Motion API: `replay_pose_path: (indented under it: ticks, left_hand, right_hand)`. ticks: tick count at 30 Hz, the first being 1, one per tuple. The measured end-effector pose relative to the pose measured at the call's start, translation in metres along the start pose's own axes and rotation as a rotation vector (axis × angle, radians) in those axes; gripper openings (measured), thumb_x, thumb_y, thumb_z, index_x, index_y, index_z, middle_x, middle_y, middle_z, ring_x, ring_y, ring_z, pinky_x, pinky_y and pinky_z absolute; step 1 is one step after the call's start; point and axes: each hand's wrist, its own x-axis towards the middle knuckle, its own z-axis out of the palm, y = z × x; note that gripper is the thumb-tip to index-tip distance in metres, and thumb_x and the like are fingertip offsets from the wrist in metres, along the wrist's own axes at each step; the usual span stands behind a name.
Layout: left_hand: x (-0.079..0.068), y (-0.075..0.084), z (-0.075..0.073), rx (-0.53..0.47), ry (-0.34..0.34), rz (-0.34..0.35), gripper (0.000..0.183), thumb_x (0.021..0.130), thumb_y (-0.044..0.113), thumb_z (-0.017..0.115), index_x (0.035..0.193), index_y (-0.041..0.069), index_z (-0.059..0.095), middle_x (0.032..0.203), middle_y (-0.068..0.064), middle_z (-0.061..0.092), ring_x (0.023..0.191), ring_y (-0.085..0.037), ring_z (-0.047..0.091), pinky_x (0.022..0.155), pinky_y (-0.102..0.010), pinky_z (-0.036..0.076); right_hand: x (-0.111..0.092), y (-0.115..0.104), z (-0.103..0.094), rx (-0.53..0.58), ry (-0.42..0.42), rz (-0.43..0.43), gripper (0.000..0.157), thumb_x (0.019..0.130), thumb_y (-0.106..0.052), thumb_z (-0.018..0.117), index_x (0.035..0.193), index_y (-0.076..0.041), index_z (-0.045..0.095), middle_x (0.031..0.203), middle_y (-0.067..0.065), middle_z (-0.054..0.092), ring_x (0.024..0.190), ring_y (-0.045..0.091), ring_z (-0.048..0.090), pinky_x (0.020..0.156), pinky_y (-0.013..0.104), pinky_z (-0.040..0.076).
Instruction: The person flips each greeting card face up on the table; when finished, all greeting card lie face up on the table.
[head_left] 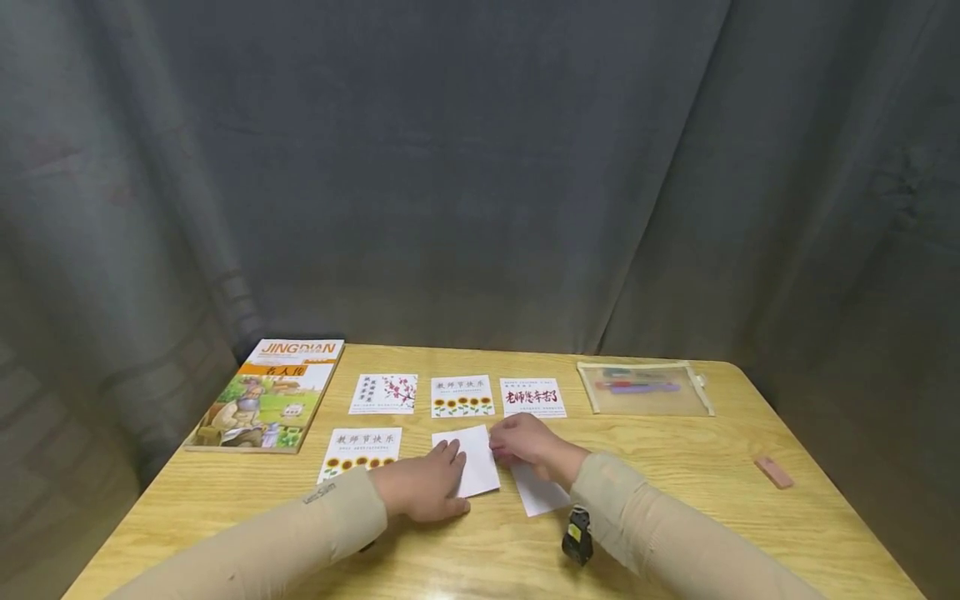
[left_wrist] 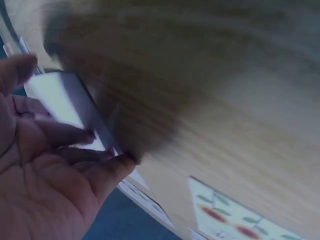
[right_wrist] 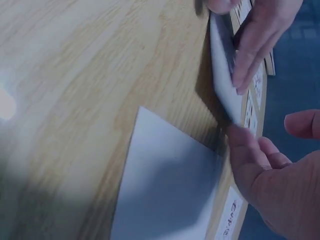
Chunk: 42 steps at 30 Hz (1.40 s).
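Observation:
A blank white card (head_left: 478, 463) lies in front of me, turned at a slight angle. My left hand (head_left: 426, 483) rests on its left side with straight, spread fingers, the thumb by the near edge. At the right edge my right hand (head_left: 528, 444) pinches the card with curled fingers; in the right wrist view its fingertips meet the blurred card corner (right_wrist: 227, 95), which looks slightly raised. Partly below the right hand lies another blank white card (right_wrist: 165, 185). A printed sunflower card (head_left: 362, 452) is left of the left hand, its lower part hidden by the sleeve.
Behind the hands, a blossom card (head_left: 384, 393), a second sunflower card (head_left: 462, 396) and a red-lettered card (head_left: 534, 397) form a row. A book (head_left: 266, 396) lies left, a clear zip pouch with pens (head_left: 647, 388) back right, a pink eraser (head_left: 774, 472) far right. Grey curtains surround the table.

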Motion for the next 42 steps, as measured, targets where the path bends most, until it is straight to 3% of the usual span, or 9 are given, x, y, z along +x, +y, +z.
replay_pose_path:
  ticks: [11, 18, 22, 25, 31, 37, 42]
  left_hand:
    - [-0.008, -0.013, 0.006, -0.075, 0.144, 0.089, 0.069, 0.101, 0.033, 0.065, 0.151, -0.009, 0.043, 0.157, -0.028, 0.039, 0.145, -0.038, 0.041, 0.118, -0.045, 0.035]
    - [-0.019, -0.036, 0.004, -0.054, 0.280, 0.144, 0.061, 0.097, 0.026, 0.072, 0.145, -0.006, 0.053, 0.149, -0.025, 0.051, 0.135, -0.038, 0.052, 0.111, -0.048, 0.044]
    - [-0.019, -0.051, 0.002, 0.018, 0.416, 0.226, 0.035, 0.095, 0.012, 0.073, 0.128, -0.001, 0.068, 0.128, -0.016, 0.066, 0.117, -0.030, 0.066, 0.098, -0.041, 0.055]
    - [-0.016, -0.058, 0.003, 0.043, 0.539, 0.278, 0.014, 0.095, 0.002, 0.072, 0.109, 0.004, 0.072, 0.108, -0.007, 0.069, 0.099, -0.021, 0.070, 0.085, -0.033, 0.059]
    - [-0.012, -0.066, 0.004, 0.029, 0.686, 0.284, 0.012, 0.093, -0.003, 0.071, 0.093, 0.009, 0.068, 0.093, 0.000, 0.067, 0.087, -0.017, 0.069, 0.076, -0.029, 0.058]
    - [-0.011, -0.067, 0.004, -0.059, 0.739, 0.295, 0.010, 0.097, -0.001, 0.068, 0.093, 0.009, 0.068, 0.092, 0.000, 0.067, 0.085, -0.015, 0.067, 0.077, -0.032, 0.058]
    - [-0.012, -0.069, 0.004, -0.085, 0.724, 0.291, 0.009, 0.097, -0.003, 0.065, 0.098, 0.006, 0.068, 0.097, -0.003, 0.069, 0.091, -0.018, 0.069, 0.081, -0.034, 0.059]
  right_hand:
    - [0.005, 0.010, 0.010, 0.070, 0.056, -0.007, 0.009, 0.091, 0.005, 0.065, 0.100, 0.008, 0.064, 0.088, 0.011, 0.062, 0.068, 0.012, 0.061, 0.068, 0.025, 0.059]
    - [0.012, 0.012, -0.002, 0.227, 0.036, -0.046, 0.010, 0.092, 0.009, 0.062, 0.102, 0.010, 0.062, 0.088, 0.011, 0.061, 0.066, 0.011, 0.061, 0.065, 0.021, 0.057]
    - [0.013, 0.011, -0.007, 0.283, 0.030, -0.028, 0.011, 0.092, 0.009, 0.062, 0.103, 0.009, 0.062, 0.091, 0.011, 0.060, 0.070, 0.012, 0.061, 0.067, 0.021, 0.057]
    - [0.012, 0.008, -0.009, 0.306, 0.004, -0.020, 0.011, 0.093, 0.009, 0.062, 0.105, 0.009, 0.062, 0.093, 0.011, 0.060, 0.073, 0.013, 0.061, 0.069, 0.021, 0.057]
    - [0.014, 0.003, -0.009, 0.336, -0.032, -0.010, 0.011, 0.095, 0.008, 0.063, 0.105, 0.006, 0.063, 0.095, 0.010, 0.060, 0.076, 0.013, 0.061, 0.071, 0.021, 0.057]
    - [0.015, 0.000, -0.009, 0.353, -0.038, 0.002, 0.015, 0.097, 0.005, 0.062, 0.110, 0.009, 0.065, 0.096, 0.009, 0.063, 0.080, 0.013, 0.060, 0.072, 0.018, 0.056]
    - [0.018, -0.002, -0.007, 0.393, -0.055, -0.010, 0.018, 0.097, 0.006, 0.061, 0.114, 0.012, 0.063, 0.096, 0.009, 0.062, 0.080, 0.012, 0.059, 0.072, 0.017, 0.055]
